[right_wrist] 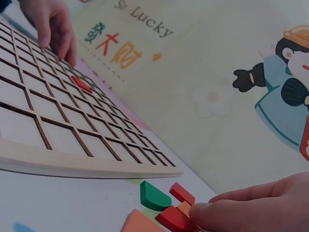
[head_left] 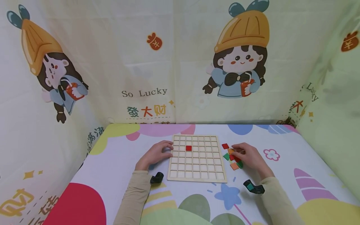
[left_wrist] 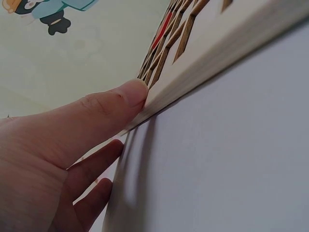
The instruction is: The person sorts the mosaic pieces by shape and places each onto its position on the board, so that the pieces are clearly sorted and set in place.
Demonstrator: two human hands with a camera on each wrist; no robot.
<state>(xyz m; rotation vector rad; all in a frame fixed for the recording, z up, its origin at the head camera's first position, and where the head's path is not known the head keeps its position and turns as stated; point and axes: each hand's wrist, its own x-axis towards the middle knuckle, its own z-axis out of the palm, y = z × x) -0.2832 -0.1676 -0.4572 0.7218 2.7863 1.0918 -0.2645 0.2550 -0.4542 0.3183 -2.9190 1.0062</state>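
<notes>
A light wooden grid board (head_left: 197, 180) lies flat on the table, with one red tile (head_left: 188, 148) in a cell of an upper row. At the board's left edge is my left hand (head_left: 157, 153), its thumb (left_wrist: 133, 92) touching the rim and the other fingers spread loosely. My right hand (head_left: 248, 156) reaches over a small pile of coloured tiles right of the board. Its fingertips are apart, right at an orange tile (right_wrist: 185, 209). A green tile (right_wrist: 154, 195) and a red tile (right_wrist: 175, 220) lie close beside them; some tiles are partly hidden under the hand.
A lone red tile (head_left: 225, 146) lies at the pile's far side, and a light orange tile (head_left: 234, 166) at its near side. The tabletop (head_left: 121, 175) has a printed cartoon pattern. Printed cloth walls (head_left: 185, 78) stand behind and at both sides.
</notes>
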